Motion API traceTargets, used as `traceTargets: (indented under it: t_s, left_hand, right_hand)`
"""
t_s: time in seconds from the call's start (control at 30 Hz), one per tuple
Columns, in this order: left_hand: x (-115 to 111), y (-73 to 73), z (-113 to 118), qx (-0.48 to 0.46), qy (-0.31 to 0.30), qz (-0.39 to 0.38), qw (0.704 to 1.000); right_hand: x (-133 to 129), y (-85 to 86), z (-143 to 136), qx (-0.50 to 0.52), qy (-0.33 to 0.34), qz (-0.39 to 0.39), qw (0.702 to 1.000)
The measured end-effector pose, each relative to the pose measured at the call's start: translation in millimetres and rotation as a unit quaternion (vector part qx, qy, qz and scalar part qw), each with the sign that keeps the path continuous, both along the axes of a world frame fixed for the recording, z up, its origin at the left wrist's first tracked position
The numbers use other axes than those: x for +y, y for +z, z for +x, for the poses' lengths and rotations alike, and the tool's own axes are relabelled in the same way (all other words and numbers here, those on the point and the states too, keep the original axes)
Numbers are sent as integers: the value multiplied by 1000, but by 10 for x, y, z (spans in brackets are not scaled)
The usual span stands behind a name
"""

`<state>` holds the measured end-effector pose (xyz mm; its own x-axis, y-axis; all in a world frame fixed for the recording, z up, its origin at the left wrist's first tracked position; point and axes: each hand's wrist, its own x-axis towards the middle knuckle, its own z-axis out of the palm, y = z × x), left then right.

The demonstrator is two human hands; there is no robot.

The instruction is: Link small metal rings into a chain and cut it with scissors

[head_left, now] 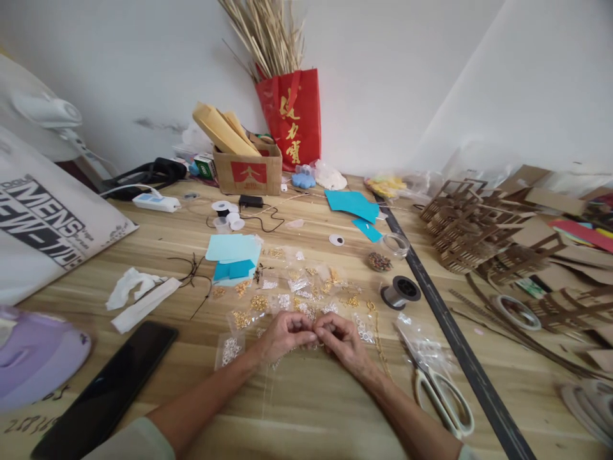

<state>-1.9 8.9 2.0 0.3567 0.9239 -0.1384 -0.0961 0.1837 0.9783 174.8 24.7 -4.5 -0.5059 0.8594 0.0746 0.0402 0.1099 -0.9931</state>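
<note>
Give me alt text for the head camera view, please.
A person's left hand and right hand pinch close together over a wooden table, among small packets of gold and pale pieces. Pale-handled scissors lie at right, a black phone at left.

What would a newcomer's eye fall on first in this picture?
Probably the red bag by the back wall, with dried stalks rising above it. Then the left hand and right hand, pinched close together low in the centre, beside small packets of gold and silvery pieces.
</note>
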Motion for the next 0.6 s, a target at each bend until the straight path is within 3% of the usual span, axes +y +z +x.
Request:
traceTargets:
  t_s: [0.37,0.6]
  left_hand:
    - [-3,-11,-8,-12,-12,-12,1000]
    - [-9,104,-18,44,63,45,996]
  right_hand:
    - [7,14,-9,0,2,-15,1000]
    - [12,43,-30,4,-19,-51,999]
